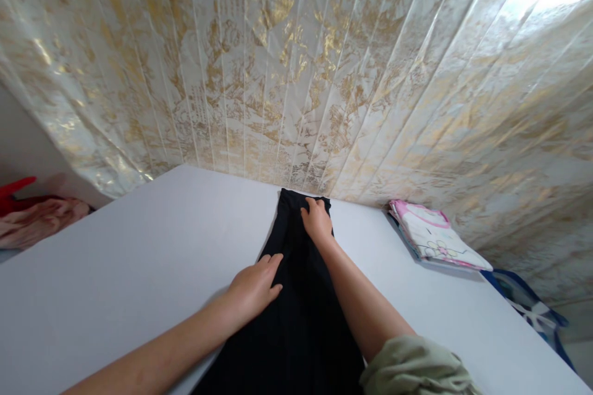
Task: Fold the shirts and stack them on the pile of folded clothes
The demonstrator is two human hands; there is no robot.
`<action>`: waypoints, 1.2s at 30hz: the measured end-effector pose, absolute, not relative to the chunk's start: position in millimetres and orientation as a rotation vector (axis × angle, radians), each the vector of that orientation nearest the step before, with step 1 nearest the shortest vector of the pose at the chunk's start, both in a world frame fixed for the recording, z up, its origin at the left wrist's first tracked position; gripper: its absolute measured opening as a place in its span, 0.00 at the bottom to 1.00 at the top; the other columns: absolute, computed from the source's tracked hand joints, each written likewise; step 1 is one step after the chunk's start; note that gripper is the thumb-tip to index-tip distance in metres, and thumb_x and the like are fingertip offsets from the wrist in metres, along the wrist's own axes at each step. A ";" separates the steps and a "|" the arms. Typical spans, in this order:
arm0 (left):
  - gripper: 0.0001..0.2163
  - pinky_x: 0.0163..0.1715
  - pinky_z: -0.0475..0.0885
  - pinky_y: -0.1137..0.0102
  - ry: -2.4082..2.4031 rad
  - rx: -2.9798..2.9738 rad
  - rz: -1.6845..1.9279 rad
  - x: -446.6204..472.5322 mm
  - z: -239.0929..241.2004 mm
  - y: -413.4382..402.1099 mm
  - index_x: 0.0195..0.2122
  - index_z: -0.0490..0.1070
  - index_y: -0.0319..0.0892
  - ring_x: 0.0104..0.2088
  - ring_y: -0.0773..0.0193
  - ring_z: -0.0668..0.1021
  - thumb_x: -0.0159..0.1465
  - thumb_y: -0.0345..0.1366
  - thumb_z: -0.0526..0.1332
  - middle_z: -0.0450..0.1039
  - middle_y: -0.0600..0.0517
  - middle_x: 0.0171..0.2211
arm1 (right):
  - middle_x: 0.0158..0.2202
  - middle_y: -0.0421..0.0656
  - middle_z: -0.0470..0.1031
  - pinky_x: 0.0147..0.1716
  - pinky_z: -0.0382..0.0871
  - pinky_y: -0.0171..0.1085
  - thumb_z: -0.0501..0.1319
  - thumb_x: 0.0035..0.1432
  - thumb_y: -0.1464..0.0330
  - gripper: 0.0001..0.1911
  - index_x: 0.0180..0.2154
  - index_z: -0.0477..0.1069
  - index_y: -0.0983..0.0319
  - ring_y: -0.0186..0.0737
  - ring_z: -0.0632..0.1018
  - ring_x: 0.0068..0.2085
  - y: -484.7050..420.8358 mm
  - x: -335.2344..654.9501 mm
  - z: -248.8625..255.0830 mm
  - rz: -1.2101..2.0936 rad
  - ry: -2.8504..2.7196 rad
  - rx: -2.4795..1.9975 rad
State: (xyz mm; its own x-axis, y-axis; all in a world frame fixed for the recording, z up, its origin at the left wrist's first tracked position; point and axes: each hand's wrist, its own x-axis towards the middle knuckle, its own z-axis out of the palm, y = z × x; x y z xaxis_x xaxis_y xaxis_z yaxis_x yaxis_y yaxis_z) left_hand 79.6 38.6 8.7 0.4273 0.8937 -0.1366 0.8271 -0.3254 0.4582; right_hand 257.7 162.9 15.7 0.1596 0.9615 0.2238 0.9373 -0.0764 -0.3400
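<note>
Hands, left (254, 287) and right (317, 220), press flat (palms down) on black garment (301, 321).

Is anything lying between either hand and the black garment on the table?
Nothing visible. The left hand lies flat on the black garment near its left edge, and the right hand rests directly on its far end.

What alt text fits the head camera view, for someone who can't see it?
Two bare hands press on a long black garment laid on a white table: the left hand flat at its left edge, the right hand at its far end. Folded clothes lie at right.
</note>
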 end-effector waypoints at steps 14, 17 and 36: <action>0.26 0.48 0.71 0.62 1.525 2.270 0.094 72.9 15.5 12.5 0.61 0.58 0.39 0.49 0.51 0.77 0.62 0.33 0.58 0.66 0.41 0.55 | 0.34 0.38 0.73 0.33 0.61 0.32 0.59 0.57 0.71 0.11 0.43 0.71 0.58 0.35 0.73 0.34 10.3 322.4 -8.4 0.592 -2.127 -1.741; 0.24 0.45 0.72 0.62 1.597 2.289 0.029 69.0 15.7 -7.9 0.61 0.57 0.40 0.46 0.52 0.78 0.62 0.31 0.56 0.66 0.41 0.55 | 0.35 0.38 0.73 0.33 0.60 0.33 0.59 0.57 0.71 0.12 0.45 0.70 0.57 0.35 0.73 0.35 5.9 313.0 -6.4 0.586 -2.150 -1.697; 0.18 0.49 0.71 0.61 1.755 1.987 0.262 24.8 -4.4 -104.4 0.54 0.59 0.46 0.49 0.52 0.78 0.62 0.38 0.49 0.73 0.44 0.53 | 0.46 0.44 0.66 0.30 0.61 0.35 0.48 0.61 0.76 0.15 0.46 0.64 0.56 0.38 0.72 0.36 86.8 265.5 -0.9 0.061 -2.188 -1.772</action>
